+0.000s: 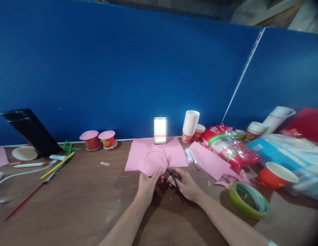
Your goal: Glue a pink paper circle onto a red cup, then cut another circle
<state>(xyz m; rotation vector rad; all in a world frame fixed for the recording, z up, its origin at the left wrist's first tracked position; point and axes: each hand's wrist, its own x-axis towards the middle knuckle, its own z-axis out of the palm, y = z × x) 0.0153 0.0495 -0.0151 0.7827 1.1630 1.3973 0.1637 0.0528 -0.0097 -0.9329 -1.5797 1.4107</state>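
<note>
My left hand [148,186] pinches the lower edge of a piece of pink paper [154,163] with a circle drawn on it. The thumb lies on top of the sheet, the fingers beneath. Closed round the handles of black scissors [173,177], my right hand [184,183] holds the blades pointing up and away along the right side of the circle. Behind the held piece lies a stack of pink paper [134,150] on the table. Whether the blades are touching the paper, I cannot tell.
Red paper cups with pink discs [90,140] stand at the back left, near a black bottle [33,133]. Stacked white cups [191,124], markers [191,155], a red plastic pack [225,147], green tape [248,201] and an orange-red cup [276,176] occupy the right side. A blue partition [110,68] rises behind.
</note>
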